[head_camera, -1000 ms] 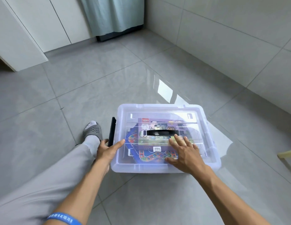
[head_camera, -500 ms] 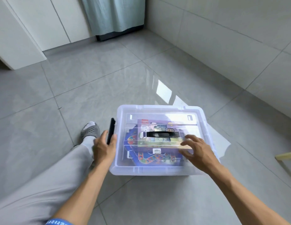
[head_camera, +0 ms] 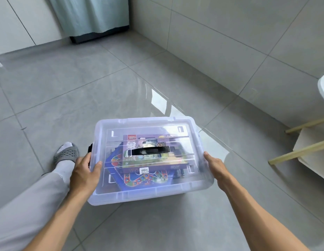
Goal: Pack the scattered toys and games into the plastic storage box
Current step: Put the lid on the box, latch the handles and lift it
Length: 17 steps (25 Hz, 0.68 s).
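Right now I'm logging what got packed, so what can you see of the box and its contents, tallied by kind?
Clear plastic storage box: 1, lid on, left hand and right hand at its sides
Black lid handle: 1
Purple game box: 1, on top
Blue game board: 1, underneath
Total: 4; anything deeper is hidden.

storage box clear, kinda bluish | handle black | game box purple | game board blue w/ multicolour dots | slipper grey | floor grey tiles
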Motion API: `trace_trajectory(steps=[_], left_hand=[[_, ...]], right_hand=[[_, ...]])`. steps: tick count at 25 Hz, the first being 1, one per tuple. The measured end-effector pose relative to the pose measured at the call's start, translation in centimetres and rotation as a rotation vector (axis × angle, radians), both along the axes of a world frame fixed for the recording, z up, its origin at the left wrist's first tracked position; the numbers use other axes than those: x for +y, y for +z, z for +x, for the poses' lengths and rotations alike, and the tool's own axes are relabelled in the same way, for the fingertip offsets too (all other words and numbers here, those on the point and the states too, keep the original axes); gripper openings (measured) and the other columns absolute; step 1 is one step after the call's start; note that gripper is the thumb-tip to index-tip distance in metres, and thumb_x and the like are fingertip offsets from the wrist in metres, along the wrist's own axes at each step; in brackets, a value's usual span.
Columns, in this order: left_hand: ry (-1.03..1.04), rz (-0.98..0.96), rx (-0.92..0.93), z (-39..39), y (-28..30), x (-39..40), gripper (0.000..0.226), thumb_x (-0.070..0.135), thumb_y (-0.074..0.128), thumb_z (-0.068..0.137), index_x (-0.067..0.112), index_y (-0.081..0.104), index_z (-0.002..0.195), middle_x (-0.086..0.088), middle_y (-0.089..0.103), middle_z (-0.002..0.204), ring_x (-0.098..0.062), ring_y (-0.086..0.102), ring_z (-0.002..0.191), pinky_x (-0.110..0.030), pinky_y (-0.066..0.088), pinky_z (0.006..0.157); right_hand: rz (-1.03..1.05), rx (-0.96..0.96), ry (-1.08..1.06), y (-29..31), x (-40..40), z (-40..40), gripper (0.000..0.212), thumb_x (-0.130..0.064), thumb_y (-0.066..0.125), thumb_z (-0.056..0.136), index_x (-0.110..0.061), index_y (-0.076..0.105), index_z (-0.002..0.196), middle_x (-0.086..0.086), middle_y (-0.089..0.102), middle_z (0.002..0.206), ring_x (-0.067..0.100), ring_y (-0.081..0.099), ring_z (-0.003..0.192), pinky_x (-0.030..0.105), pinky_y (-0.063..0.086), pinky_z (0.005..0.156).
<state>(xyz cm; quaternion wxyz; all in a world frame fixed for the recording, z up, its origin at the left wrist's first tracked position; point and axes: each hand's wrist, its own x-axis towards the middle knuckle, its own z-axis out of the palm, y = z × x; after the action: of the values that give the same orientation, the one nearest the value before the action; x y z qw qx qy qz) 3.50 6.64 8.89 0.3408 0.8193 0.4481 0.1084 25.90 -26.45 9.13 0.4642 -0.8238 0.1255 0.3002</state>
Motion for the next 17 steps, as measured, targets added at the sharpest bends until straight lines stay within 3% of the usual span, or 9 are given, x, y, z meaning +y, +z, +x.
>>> trace_trajectory(steps=[2,5,7,8,10,12,13,15,17], left_hand=[[0.057,-0.006,0.056,-0.2,-1.3,0.7,0.024,0.021,0.053,0.093,0.005,0.056,0.111,-0.021,0.060,0.108,-0.040,0.055,0.099,-0.045,0.044,0.083],[0.046,-0.131,0.100,-0.6,-2.7,1.2,0.033,0.022,0.049,0.097,0.003,0.052,0.123,-0.027,0.061,0.118,-0.043,0.056,0.107,-0.048,0.045,0.091],[0.059,-0.179,0.083,-0.4,-2.5,1.2,0.043,0.025,0.048,0.098,0.006,0.046,0.137,-0.027,0.055,0.132,-0.042,0.051,0.120,-0.048,0.041,0.102],[0.089,-0.196,0.091,-0.4,-2.3,1.2,0.048,0.027,0.050,0.097,0.010,0.044,0.142,-0.025,0.051,0.137,-0.041,0.048,0.125,-0.047,0.039,0.105],[0.133,-0.311,0.074,-0.7,-1.5,1.5,0.051,0.038,0.057,0.090,0.026,0.051,0.139,-0.019,0.048,0.141,-0.038,0.047,0.127,-0.047,0.037,0.109],[0.162,-0.557,-0.068,-1.2,-1.1,1.7,0.049,0.045,0.064,0.077,0.043,0.059,0.126,-0.006,0.053,0.141,-0.030,0.055,0.122,-0.048,0.042,0.106],[0.217,-0.654,-0.131,-1.4,-1.2,1.9,0.060,0.045,0.069,0.073,0.045,0.052,0.131,-0.002,0.050,0.145,-0.027,0.054,0.125,-0.048,0.042,0.106],[0.338,-0.653,-0.151,-1.4,-1.6,2.3,0.094,0.039,0.079,0.073,0.033,0.024,0.149,0.000,0.033,0.155,-0.025,0.043,0.136,-0.046,0.037,0.110],[0.395,-0.556,-0.098,-1.2,-2.0,2.4,0.103,0.041,0.084,0.068,0.022,0.025,0.150,-0.003,0.037,0.153,-0.026,0.045,0.134,-0.046,0.039,0.109]], right_hand=[[-0.003,-0.068,0.042,-0.3,0.3,-0.2,0.066,-0.060,0.052,0.088,0.003,0.067,0.100,0.012,0.068,0.093,0.035,0.059,0.080,0.037,0.050,0.082],[-0.035,-0.185,0.123,-0.5,0.6,-1.2,0.053,-0.052,0.047,0.096,-0.005,0.048,0.071,0.007,0.046,0.070,0.021,0.039,0.069,0.032,0.029,0.061],[0.011,-0.196,0.122,-1.1,0.6,-1.2,0.055,-0.054,0.049,0.093,-0.001,0.055,0.082,0.015,0.053,0.082,0.019,0.044,0.075,0.032,0.032,0.066],[0.050,-0.183,0.075,-1.2,0.6,-0.9,0.054,-0.057,0.054,0.090,-0.004,0.061,0.100,0.016,0.057,0.099,0.020,0.050,0.084,0.032,0.037,0.073],[0.094,-0.017,-0.056,-1.1,0.4,-0.5,0.073,-0.061,0.067,0.080,-0.020,0.048,0.137,0.005,0.047,0.135,0.024,0.052,0.117,0.040,0.043,0.096],[0.105,0.164,-0.107,-1.2,-0.1,-0.2,0.093,-0.071,0.075,0.062,-0.019,0.049,0.135,0.000,0.050,0.137,0.028,0.051,0.125,0.049,0.043,0.103],[0.101,0.164,-0.107,-1.3,-0.3,0.0,0.088,-0.069,0.078,0.059,-0.015,0.057,0.125,0.002,0.058,0.129,0.029,0.056,0.119,0.048,0.046,0.100],[0.036,-0.060,-0.118,-1.0,0.2,0.1,0.061,-0.052,0.081,0.069,-0.009,0.064,0.109,0.008,0.065,0.110,0.029,0.062,0.102,0.040,0.050,0.090],[-0.173,-0.346,-0.010,-0.9,0.9,-0.1,0.039,-0.041,0.075,0.076,-0.010,0.066,0.097,0.009,0.065,0.095,0.029,0.061,0.086,0.033,0.045,0.074]])
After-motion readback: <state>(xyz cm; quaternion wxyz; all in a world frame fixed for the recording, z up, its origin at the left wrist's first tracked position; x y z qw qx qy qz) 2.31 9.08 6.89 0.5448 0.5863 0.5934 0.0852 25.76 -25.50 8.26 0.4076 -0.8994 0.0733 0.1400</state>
